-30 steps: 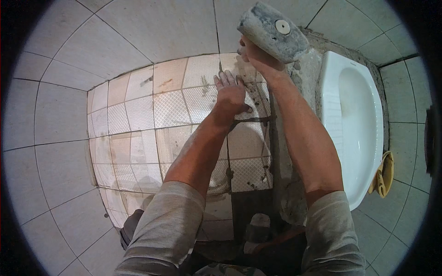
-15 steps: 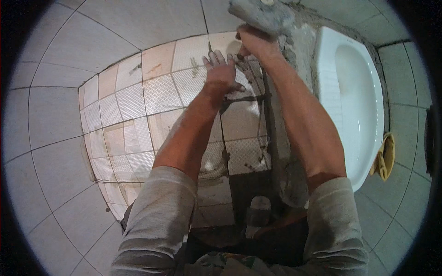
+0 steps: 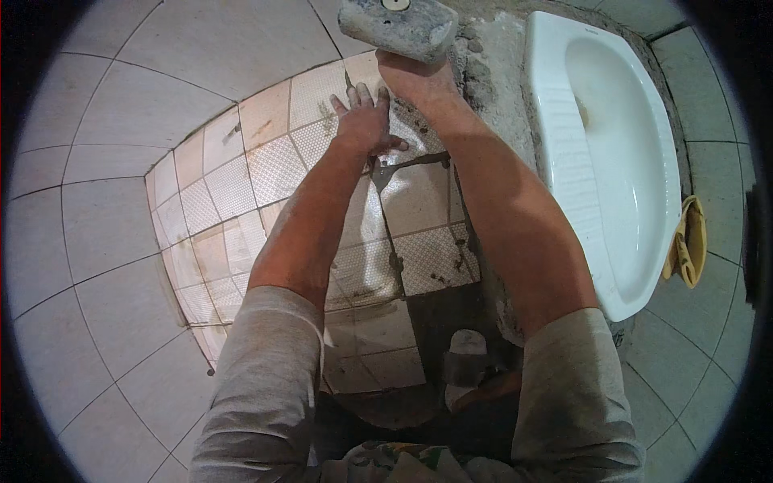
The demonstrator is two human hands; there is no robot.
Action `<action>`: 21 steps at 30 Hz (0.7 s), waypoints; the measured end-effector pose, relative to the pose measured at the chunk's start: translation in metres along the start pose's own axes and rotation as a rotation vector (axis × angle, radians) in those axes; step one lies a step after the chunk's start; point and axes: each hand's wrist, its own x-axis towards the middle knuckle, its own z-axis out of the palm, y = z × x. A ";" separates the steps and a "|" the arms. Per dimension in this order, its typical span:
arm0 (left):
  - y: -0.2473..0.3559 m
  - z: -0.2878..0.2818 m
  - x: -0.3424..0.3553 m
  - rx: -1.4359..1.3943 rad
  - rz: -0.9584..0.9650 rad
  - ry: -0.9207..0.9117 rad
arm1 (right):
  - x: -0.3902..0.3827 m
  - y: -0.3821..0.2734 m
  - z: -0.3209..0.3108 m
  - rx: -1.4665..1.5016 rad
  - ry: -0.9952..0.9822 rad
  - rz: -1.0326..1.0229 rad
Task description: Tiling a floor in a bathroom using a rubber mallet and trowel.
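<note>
Beside white basin, left hand flat on tile, right hand under mallet

A single head-worn fisheye camera looks steeply down from above the person's shoulders onto the tiled floor, close over both forearms, which enter from the lower edge. Tile lines bend toward the dark round rim.

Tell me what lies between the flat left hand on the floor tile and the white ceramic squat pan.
In the head view, the right forearm crosses that stretch, over a rough grey mortar strip beside the white ceramic squat pan; the left hand presses the patterned floor tile.
</note>
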 end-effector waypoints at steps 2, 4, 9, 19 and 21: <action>-0.007 -0.002 -0.002 0.012 0.030 -0.013 | -0.004 0.001 0.000 0.057 0.103 -0.033; -0.011 -0.003 -0.006 0.027 0.056 -0.033 | -0.008 0.005 0.003 0.092 0.254 -0.106; -0.017 -0.010 -0.006 0.094 0.098 -0.037 | -0.015 0.024 0.012 -0.093 0.287 -0.285; -0.029 0.025 -0.048 0.116 0.091 0.242 | -0.020 0.005 0.007 0.176 0.172 -0.019; -0.030 0.038 -0.059 0.098 0.143 0.300 | -0.025 0.001 0.001 0.171 0.144 0.009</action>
